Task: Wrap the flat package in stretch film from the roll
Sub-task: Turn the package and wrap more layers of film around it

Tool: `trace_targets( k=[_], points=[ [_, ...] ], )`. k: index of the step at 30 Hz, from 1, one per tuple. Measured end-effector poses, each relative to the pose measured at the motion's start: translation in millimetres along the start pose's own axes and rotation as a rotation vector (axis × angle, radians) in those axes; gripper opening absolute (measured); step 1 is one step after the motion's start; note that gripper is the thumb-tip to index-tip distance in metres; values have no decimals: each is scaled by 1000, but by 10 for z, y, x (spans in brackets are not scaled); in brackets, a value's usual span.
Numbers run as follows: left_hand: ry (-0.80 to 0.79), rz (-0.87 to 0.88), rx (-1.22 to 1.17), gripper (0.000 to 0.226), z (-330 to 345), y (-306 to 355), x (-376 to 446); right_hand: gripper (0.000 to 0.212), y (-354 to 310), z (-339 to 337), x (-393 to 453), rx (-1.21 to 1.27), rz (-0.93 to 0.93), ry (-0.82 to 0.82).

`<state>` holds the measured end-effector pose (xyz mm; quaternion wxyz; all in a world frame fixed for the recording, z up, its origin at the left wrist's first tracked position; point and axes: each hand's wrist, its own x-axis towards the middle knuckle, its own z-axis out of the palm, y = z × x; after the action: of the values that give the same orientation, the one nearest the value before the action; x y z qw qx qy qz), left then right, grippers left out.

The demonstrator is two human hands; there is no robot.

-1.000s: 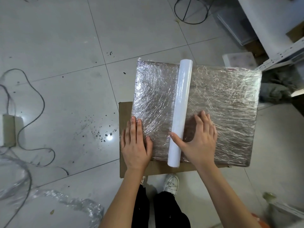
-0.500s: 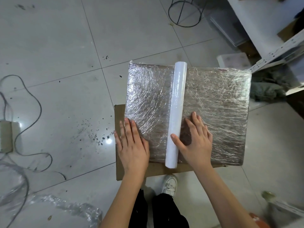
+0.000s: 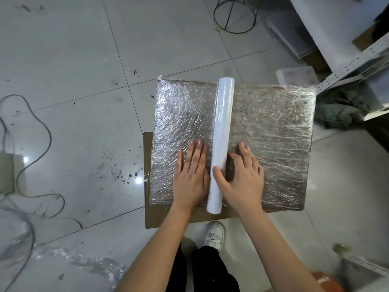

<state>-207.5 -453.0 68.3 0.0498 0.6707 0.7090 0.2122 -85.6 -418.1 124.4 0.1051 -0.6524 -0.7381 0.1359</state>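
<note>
On the floor: flat package (image 3: 271,144) in crinkled film, lying on cardboard (image 3: 160,216).
Roll: film roll (image 3: 222,142) lies across the package.
Left hand (image 3: 190,178): flat, fingers straight, pressing film beside the roll.
Right hand (image 3: 242,178): fingers spread flat, thumb touching the roll.

White roll (image 3: 222,135) across film-wrapped package (image 3: 271,131)
</note>
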Motion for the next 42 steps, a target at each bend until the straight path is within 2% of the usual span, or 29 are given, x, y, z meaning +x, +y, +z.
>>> trace_targets(
  k=[3,6,13,21,26,30,33,35,38,42],
  points=[
    [27,-6,-25,53,4,15,-36,78,-118,24,23,-100,27,39],
    [39,-1,15,52,20,9,-46,73,-98,43,45,-148,-16,53],
    [73,6,76,51,60,28,-72,75,180,-23,34,-49,-78,31],
    [62,8,89,48,44,24,-91,62,248,-34,-40,51,-99,34],
    [56,3,76,50,35,25,-52,58,262,-16,-63,160,-91,40],
    [9,-28,-47,56,-49,4,-37,64,295,-20,-136,476,22,14],
    [14,-90,-154,54,-179,49,-3,63,321,-13,-164,568,55,33],
    [45,-107,-80,51,-260,106,74,62,337,-14,-141,599,55,37],
    [58,-25,70,54,-231,147,316,60,383,7,-111,629,39,36],
    [-49,116,174,65,42,105,509,54,404,25,-83,643,27,25]
  ],
)
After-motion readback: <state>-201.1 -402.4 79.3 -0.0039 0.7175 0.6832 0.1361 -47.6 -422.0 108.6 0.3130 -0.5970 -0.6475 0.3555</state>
